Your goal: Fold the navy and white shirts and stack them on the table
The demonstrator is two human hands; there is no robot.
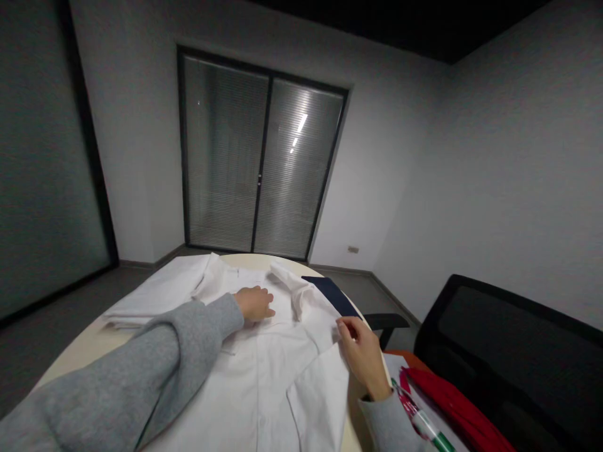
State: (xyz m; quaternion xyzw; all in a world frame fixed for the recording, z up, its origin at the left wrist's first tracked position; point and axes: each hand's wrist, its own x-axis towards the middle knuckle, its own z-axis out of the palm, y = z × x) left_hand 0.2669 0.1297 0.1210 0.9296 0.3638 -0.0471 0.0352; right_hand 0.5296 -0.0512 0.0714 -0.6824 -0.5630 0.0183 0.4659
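A white shirt (235, 389), possibly a coat, lies spread over the round table with its buttoned front up and the collar (294, 285) at the far end. My left hand (255, 304) rests flat on the cloth just below the collar, fingers stretched out. At the right edge of the garment, my right hand (365, 351) has its fingers curled, with thumb and fingertips closed on the shoulder or sleeve cloth. A sleeve (320, 395) is folded over the right part of the front. Folded white cloth (160, 289) lies at the left.
A dark blue flat item (332, 295) lies at the table's far right edge. Right of the pale table (70, 358) stands a black mesh chair (499, 351). Red cloth (452, 402) and a tube-like item with a green end (438, 433) lie at the lower right.
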